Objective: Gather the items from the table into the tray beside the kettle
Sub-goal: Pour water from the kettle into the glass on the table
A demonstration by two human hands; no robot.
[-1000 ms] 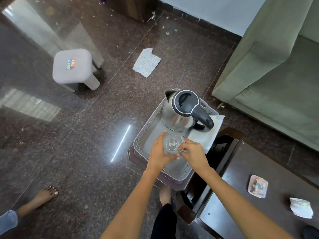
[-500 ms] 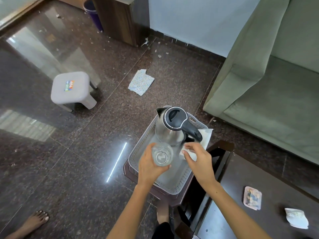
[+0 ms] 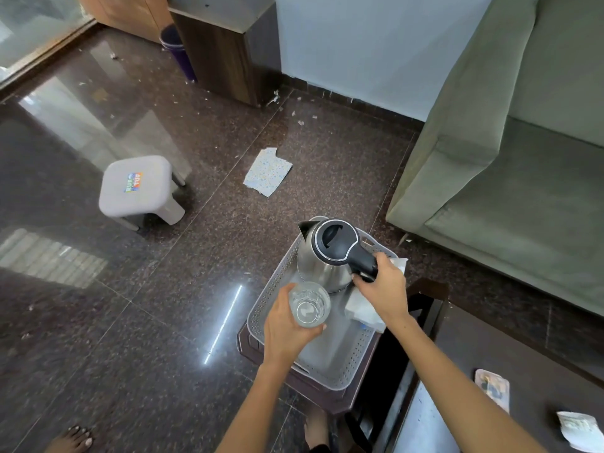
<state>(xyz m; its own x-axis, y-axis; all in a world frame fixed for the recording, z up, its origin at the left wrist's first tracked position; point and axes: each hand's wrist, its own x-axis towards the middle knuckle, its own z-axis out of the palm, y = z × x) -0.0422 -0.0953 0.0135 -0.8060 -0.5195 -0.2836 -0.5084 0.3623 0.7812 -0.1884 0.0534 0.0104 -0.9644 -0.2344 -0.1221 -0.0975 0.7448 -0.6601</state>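
A clear drinking glass (image 3: 309, 309) is held upright over the grey perforated tray (image 3: 340, 371), with my left hand (image 3: 286, 331) gripping it from the left. A steel kettle (image 3: 322, 263) with a black lid stands at the tray's far end. My right hand (image 3: 384, 287) is curled round the kettle's black handle (image 3: 364, 261). A white tissue (image 3: 361, 310) lies in the tray under that hand. On the dark table at lower right lie a small packet (image 3: 493, 389) and a white paper sachet (image 3: 578, 431).
The tray sits on a small dark stand (image 3: 313, 393) beside the table (image 3: 523, 364). A green sofa (image 3: 510, 165) fills the right. On the floor are a grey stool (image 3: 135, 191), a scrap of patterned paper (image 3: 268, 171) and a bare foot (image 3: 70, 439).
My right hand left the glass, passed over the tissue and took the kettle's handle. My left hand kept the glass over the tray. The camera tilted up.
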